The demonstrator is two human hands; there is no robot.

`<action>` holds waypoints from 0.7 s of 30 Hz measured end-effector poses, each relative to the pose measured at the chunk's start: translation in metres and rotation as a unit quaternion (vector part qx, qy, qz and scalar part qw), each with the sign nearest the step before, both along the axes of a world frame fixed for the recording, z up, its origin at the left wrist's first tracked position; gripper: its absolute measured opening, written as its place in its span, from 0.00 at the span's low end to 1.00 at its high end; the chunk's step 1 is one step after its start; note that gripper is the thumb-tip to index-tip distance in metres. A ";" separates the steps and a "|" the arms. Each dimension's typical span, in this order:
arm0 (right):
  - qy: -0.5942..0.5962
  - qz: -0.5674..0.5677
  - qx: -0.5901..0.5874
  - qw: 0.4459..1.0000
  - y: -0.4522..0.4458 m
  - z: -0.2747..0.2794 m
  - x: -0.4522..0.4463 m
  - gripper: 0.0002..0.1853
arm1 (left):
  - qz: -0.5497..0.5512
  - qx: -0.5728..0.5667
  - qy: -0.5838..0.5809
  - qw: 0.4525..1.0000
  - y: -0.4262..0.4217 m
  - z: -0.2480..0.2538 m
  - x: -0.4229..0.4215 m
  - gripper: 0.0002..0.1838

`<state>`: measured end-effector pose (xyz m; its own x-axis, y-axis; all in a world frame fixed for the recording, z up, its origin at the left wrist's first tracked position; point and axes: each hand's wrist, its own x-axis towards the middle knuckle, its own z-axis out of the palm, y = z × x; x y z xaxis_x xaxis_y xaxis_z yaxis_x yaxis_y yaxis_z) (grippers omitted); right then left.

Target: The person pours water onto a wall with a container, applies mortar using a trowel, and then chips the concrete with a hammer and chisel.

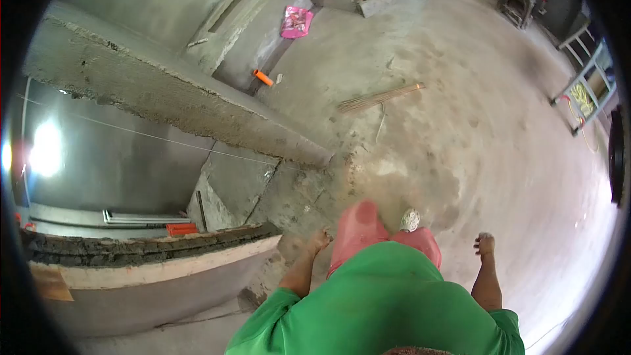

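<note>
Possibly, a careless left hand (320, 240) could scrape the mortar-topped ledge (151, 250) near it, or a shoe (410, 220) snag the twig broom (381, 98) lying ahead on the floor (526, 158); whether that hand's fingers or the right hand's (485, 244) are spread, I cannot tell.

Stained concrete floor (506, 125) carries a twig bundle (381, 97) well in from its edges, orange tube (263, 77) and pink packet (297, 22) along its left walled edge, grey block (376, 3) beyond.
</note>
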<state>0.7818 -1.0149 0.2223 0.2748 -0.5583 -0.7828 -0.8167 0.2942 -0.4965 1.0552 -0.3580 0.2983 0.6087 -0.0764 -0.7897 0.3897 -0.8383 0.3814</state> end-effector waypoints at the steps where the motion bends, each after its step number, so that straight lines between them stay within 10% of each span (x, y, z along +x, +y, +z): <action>1: -0.020 0.003 -0.017 1.000 -0.020 0.021 0.041 0.11 | 0.011 -0.001 0.002 1.000 -0.010 -0.005 0.016 0.26; 7: -0.054 0.035 -0.060 0.996 -0.084 0.060 0.213 0.14 | -0.063 -0.027 0.102 0.992 -0.049 -0.059 0.104 0.22; 11: -0.030 0.153 0.017 0.988 -0.114 0.017 0.254 0.16 | -0.091 0.073 -0.146 0.982 -0.049 -0.150 0.157 0.25; 13: 0.042 0.017 0.033 0.998 -0.090 0.042 0.280 0.15 | -0.072 0.059 -0.072 0.993 -0.072 -0.163 0.223 0.26; 14: 0.038 0.088 0.104 0.990 -0.103 0.012 0.257 0.14 | -0.053 0.061 -0.009 0.997 -0.088 -0.126 0.252 0.28; 16: 0.067 0.575 -0.028 0.815 -0.111 0.017 0.291 0.11 | -0.036 0.059 -0.015 0.997 -0.123 -0.088 0.323 0.31; 19: 0.121 0.529 -0.005 0.840 -0.112 0.035 0.360 0.11 | -0.023 -0.041 -0.021 0.999 -0.135 -0.145 0.411 0.30; 21: 0.128 0.535 0.000 0.835 -0.120 0.042 0.413 0.11 | 0.015 0.007 -0.040 0.999 -0.173 -0.088 0.485 0.28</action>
